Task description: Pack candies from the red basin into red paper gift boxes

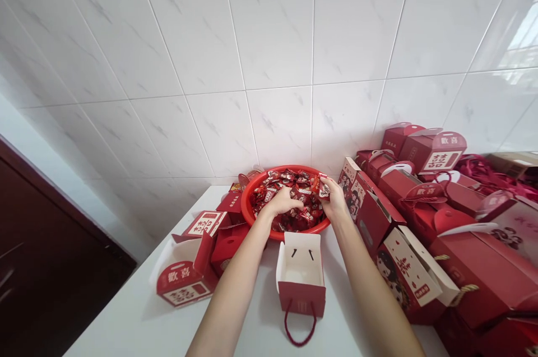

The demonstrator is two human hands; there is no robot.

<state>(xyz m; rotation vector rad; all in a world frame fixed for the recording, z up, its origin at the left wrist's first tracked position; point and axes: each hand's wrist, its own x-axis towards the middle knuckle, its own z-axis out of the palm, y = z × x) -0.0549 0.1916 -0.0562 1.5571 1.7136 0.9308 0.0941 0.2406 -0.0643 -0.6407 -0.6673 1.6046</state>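
Packets (269, 193) crowd the basin (247, 205), which sits on the table (258, 312) against the wall (277, 127). With my right hand (335, 200) I pinch one packet (324, 188) near the rim; too sideways a pull could slip it over the edge. My left hand (281, 202) is down among the others, its fingers partly hidden, so I cannot tell if it grips anything. Digging hard there might spill the heap or slide the basin into the open box (301, 292) just in front. My right forearm runs close by the stacked boxes (380, 219); swinging outward could topple them.
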